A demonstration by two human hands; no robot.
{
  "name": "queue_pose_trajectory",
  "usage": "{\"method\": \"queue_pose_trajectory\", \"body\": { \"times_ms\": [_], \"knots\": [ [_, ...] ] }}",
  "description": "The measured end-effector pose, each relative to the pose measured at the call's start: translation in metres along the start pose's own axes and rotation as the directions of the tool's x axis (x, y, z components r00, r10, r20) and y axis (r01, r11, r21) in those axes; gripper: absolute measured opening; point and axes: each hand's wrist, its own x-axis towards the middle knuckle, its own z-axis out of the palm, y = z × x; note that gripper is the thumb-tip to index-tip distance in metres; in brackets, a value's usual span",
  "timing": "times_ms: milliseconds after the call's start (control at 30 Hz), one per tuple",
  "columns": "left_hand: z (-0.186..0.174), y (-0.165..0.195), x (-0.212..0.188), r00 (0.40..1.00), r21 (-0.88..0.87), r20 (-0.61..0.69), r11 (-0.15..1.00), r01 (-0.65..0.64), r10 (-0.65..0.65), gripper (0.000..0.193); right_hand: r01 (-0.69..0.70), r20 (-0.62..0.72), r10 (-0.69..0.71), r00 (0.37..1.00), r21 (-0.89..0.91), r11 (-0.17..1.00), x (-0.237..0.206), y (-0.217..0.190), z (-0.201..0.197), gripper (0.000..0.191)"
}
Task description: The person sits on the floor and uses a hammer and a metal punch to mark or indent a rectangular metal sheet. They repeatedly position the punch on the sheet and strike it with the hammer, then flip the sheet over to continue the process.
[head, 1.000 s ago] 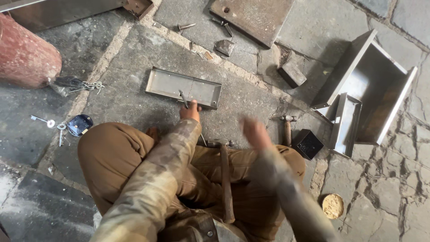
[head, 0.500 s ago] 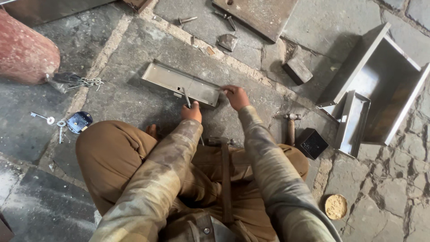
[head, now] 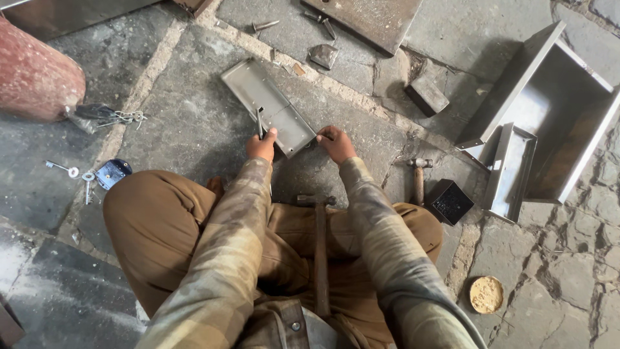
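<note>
The shallow metal tray [head: 274, 106], previously lying square on the stone floor [head: 187, 123], now sits slewed diagonally, the left hand [head: 261, 145] closed around a thin tool [head: 259, 121] at its near edge, the right hand [head: 336, 143] newly gripping its near corner, indicating repositioning underway.

Rough stone-slab floor [head: 194, 136] with sandy joints. Lying on it: a shallow grey metal tray [head: 268, 106] at the middle, a rusty plate [head: 371, 19] at the top, a small metal block [head: 426, 95], an open steel box [head: 558, 110] at right, a short hammer [head: 419, 178], a small black box [head: 447, 201], keys [head: 68, 173] at left, a round yellowish lid [head: 485, 294].
</note>
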Motion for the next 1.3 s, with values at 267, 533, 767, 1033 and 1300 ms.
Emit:
{"method": "queue_pose_trajectory", "body": {
  "times_ms": [267, 533, 767, 1033, 1300],
  "knots": [
    [-0.002, 0.000, -0.008, 0.991, 0.434, -0.043, 0.896, -0.094, 0.125, 0.056, 0.141, -0.041, -0.142, 0.989, -0.012, 0.990, 0.001, 0.021, 0.003, 0.029],
    [-0.013, 0.013, 0.005, 0.996, -0.372, -0.019, 0.926, 0.069, -0.082, 0.030, 0.174, -0.082, -0.183, 0.980, -0.101, 0.980, -0.001, 0.027, 0.004, 0.030],
    [-0.021, 0.023, 0.001, 0.976, -0.707, 0.215, 0.691, 0.147, 0.012, 0.018, 0.172, -0.094, -0.199, 0.976, -0.238, 0.956, -0.002, 0.023, 0.007, 0.029],
    [-0.019, 0.013, -0.004, 0.973, -0.646, 0.232, 0.746, 0.163, -0.012, 0.022, 0.179, -0.176, -0.242, 0.954, -0.312, 0.933, -0.033, 0.038, -0.006, 0.033],
    [-0.018, 0.005, 0.003, 0.973, -0.668, 0.227, 0.722, 0.179, -0.031, 0.025, 0.149, -0.022, -0.169, 0.985, -0.364, 0.919, -0.140, 0.058, -0.005, 0.033]
  ]
}}
